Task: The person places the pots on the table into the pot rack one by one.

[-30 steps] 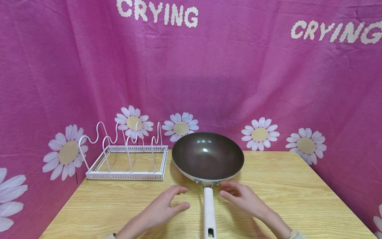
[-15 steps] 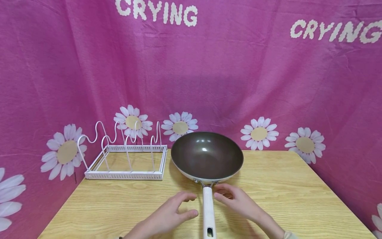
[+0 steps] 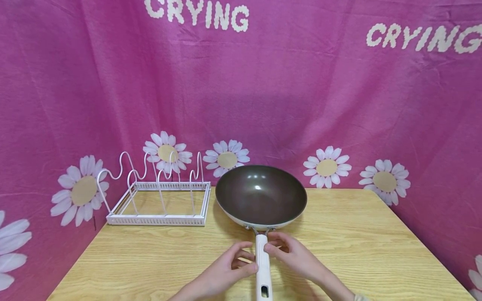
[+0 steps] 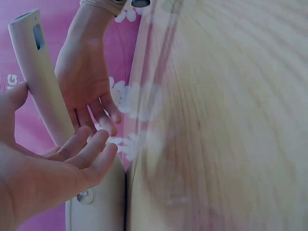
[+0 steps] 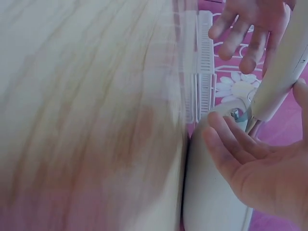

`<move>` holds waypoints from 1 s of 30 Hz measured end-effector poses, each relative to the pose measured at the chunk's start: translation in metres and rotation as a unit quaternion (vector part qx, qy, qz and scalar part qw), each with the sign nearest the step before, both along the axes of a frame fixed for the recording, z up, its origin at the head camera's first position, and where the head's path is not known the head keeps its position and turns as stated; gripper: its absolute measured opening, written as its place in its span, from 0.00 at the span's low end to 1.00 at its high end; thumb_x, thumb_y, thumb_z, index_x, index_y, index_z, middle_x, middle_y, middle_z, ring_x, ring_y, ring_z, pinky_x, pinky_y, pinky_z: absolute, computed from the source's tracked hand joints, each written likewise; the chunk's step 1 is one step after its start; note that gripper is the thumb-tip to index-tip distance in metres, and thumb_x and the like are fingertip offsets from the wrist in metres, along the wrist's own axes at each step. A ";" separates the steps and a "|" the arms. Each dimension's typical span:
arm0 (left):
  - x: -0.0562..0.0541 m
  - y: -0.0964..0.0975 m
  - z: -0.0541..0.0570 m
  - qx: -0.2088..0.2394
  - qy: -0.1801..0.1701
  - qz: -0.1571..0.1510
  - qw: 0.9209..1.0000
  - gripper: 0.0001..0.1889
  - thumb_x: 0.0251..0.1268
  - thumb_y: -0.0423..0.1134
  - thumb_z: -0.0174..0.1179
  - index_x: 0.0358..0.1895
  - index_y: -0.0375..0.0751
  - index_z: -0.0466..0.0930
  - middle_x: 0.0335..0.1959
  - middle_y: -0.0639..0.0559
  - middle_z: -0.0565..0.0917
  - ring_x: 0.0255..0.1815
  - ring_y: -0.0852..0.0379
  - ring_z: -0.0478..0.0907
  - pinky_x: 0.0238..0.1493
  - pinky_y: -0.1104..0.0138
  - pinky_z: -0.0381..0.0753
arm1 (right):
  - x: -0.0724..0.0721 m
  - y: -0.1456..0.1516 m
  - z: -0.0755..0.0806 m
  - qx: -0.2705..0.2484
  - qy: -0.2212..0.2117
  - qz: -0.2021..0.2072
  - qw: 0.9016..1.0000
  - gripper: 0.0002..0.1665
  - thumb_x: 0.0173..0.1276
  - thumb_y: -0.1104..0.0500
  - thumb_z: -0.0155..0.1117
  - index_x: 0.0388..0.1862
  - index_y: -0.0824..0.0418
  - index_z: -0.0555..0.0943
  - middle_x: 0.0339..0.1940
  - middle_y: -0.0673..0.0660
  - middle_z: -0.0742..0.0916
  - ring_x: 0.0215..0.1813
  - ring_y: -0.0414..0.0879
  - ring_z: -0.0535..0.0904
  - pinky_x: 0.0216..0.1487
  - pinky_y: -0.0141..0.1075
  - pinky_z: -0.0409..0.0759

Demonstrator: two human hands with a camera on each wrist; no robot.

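- Head view: A dark-lined pan (image 3: 261, 196) rests on a wooden table (image 3: 357, 238) beside a white rack (image 3: 156, 220), its pale handle (image 3: 263, 267) between a person's left hand (image 3: 230, 267) and right hand (image 3: 297, 256), both loosely wide.
- Left wrist view: The left thumb (image 4: 18, 95) touches the handle, fingers (image 4: 83, 153) parted.
- Right wrist view: The right thumb (image 5: 301, 96) meets the handle's opposite side, fingers (image 5: 236, 142) extended near the pan's body.

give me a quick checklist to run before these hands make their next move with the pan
1. Pan resting on table, open side up: ok.
2. Handle attached to the pan: ok.
3. Left hand wrapped round the handle: not ok, fingers beside it.
4. Right hand wrapped round the handle: not ok, fingers not closed.
5. Rack upright, left of the pan: ok.
6. Pan's underside: cannot tell, hidden.
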State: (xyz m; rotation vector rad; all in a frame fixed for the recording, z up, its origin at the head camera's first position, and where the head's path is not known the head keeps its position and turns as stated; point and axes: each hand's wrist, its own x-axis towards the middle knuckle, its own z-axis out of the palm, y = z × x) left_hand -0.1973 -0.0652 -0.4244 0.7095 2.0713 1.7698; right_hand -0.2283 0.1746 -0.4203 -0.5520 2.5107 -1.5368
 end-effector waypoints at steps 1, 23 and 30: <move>0.001 0.001 0.000 0.007 -0.008 -0.004 1.000 0.35 0.70 0.49 0.60 0.72 0.35 0.60 0.57 0.44 0.79 0.55 0.54 0.80 0.55 0.70 0.80 | 0.000 -0.001 0.000 -0.005 -0.006 0.000 1.000 0.36 0.72 0.48 0.61 0.69 0.71 0.68 0.57 0.64 0.83 0.52 0.49 0.83 0.51 0.34 0.82; 0.022 0.040 0.008 0.197 -0.211 -0.014 0.957 0.53 0.64 0.35 0.62 0.78 0.37 0.28 0.49 0.43 0.85 0.44 0.41 0.87 0.50 0.59 0.84 | 0.015 -0.011 0.003 -0.127 -0.150 0.045 0.979 0.50 0.74 0.48 0.58 0.80 0.65 0.42 0.68 0.70 0.73 0.49 0.50 0.83 0.56 0.36 0.76; 0.026 0.050 0.010 0.223 -0.233 -0.001 0.947 0.55 0.60 0.31 0.63 0.78 0.41 0.26 0.42 0.47 0.78 0.31 0.52 0.86 0.41 0.64 0.85 | 0.017 -0.017 0.003 -0.149 -0.168 0.024 0.974 0.52 0.72 0.48 0.59 0.80 0.65 0.40 0.69 0.70 0.74 0.54 0.49 0.80 0.63 0.43 0.75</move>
